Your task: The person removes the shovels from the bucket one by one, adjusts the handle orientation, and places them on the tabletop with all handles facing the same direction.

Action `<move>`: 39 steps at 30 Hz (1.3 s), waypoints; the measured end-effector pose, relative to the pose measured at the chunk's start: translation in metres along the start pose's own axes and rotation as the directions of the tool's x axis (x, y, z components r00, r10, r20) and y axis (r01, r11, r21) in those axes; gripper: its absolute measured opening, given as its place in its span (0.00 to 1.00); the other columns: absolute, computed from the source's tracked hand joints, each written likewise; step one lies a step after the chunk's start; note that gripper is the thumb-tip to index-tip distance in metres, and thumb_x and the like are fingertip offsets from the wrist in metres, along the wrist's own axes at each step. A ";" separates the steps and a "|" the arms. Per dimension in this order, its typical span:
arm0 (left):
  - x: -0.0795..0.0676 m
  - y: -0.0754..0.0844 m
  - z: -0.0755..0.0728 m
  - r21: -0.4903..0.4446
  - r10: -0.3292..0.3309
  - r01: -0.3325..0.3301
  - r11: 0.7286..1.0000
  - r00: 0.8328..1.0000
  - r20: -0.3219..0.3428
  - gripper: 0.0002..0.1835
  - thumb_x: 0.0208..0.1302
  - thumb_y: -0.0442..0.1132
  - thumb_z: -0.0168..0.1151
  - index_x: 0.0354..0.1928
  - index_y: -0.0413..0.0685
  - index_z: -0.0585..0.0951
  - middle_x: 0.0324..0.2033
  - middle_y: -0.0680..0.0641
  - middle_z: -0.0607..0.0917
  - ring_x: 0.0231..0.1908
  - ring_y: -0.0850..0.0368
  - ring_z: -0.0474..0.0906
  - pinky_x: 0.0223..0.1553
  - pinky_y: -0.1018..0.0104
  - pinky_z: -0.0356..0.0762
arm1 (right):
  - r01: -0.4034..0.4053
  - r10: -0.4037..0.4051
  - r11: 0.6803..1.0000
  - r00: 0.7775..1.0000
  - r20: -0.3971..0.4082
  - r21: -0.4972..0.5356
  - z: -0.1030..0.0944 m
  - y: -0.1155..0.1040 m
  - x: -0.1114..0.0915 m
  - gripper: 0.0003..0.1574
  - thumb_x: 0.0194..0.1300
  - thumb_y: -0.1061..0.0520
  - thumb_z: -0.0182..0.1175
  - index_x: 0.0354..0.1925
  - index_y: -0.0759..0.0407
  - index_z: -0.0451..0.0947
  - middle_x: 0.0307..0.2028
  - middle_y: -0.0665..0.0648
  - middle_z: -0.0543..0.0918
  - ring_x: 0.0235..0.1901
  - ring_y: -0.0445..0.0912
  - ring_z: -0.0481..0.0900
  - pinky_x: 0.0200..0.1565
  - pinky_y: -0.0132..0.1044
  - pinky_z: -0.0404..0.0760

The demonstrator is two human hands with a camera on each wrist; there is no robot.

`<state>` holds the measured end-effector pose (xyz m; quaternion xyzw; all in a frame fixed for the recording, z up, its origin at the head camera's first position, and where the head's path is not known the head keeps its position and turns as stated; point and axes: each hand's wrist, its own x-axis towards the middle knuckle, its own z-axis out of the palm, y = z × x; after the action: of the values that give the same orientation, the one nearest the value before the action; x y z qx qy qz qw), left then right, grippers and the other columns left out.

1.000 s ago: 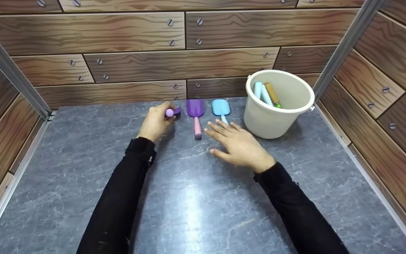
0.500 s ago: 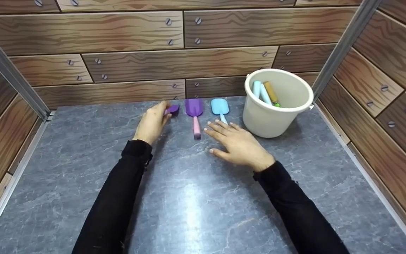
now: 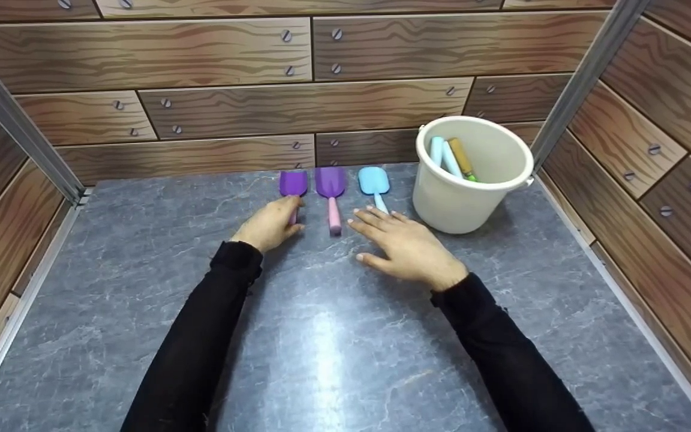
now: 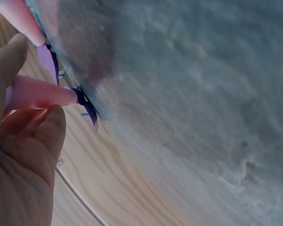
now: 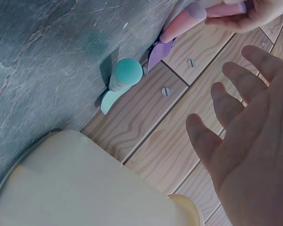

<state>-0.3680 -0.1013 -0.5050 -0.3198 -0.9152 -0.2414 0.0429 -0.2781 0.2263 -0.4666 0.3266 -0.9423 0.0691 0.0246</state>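
My left hand (image 3: 269,223) pinches the pink handle of a toy shovel with a purple blade (image 3: 293,183), the leftmost of three in a row. Thumb and fingers lie on opposite sides of that handle (image 4: 45,92) in the left wrist view. Just right of it lies a second purple-bladed shovel (image 3: 330,181), its pink handle toward me. A light blue shovel (image 3: 374,181) is third, the end of its handle hidden behind my right hand (image 3: 411,247). That hand hovers with spread fingers, apart from the blue handle (image 5: 126,73) in the right wrist view.
A cream bucket (image 3: 456,207) stands at the back right, with light blue handles (image 3: 450,159) and a brownish-yellow handle (image 3: 460,157) inside. Wood-patterned walls (image 3: 225,114) enclose the grey marbled tabletop (image 3: 345,336) at the back and sides.
The left shovel has swung from handle-up to lying with its blade toward the back wall, turned by my left hand, which has also lowered. The right hand stays in place.
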 end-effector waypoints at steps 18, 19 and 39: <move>0.004 0.010 -0.007 0.001 -0.090 0.090 0.996 0.995 0.035 0.35 0.85 0.42 0.72 0.83 0.31 0.74 0.84 0.27 0.77 0.87 0.30 0.73 0.94 0.39 0.66 | -0.034 0.034 0.999 0.993 -0.116 -0.001 -0.031 0.013 -0.011 0.47 0.90 0.30 0.59 0.93 0.47 0.67 0.92 0.58 0.69 0.92 0.59 0.66 0.93 0.66 0.66; 0.004 0.011 -0.008 0.003 -0.092 0.092 0.996 0.995 0.035 0.36 0.85 0.42 0.72 0.84 0.31 0.73 0.84 0.27 0.76 0.87 0.30 0.72 0.94 0.39 0.66 | -0.037 0.036 0.999 0.991 -0.132 -0.002 -0.033 0.014 -0.012 0.46 0.90 0.30 0.59 0.92 0.47 0.68 0.91 0.58 0.70 0.92 0.60 0.67 0.93 0.66 0.66; 0.001 0.044 -0.008 0.088 -0.059 0.063 0.994 0.997 -0.052 0.37 0.88 0.48 0.68 0.87 0.35 0.71 0.86 0.31 0.76 0.88 0.33 0.72 0.94 0.39 0.65 | -0.158 0.179 0.984 0.915 -0.362 0.087 -0.072 0.054 -0.030 0.41 0.89 0.42 0.64 0.89 0.53 0.72 0.90 0.59 0.72 0.90 0.62 0.70 0.92 0.65 0.68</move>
<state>-0.3429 -0.0752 -0.4793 -0.2834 -0.9332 -0.2089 0.0723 -0.2883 0.2974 -0.4040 0.2262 -0.9432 0.1571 0.1857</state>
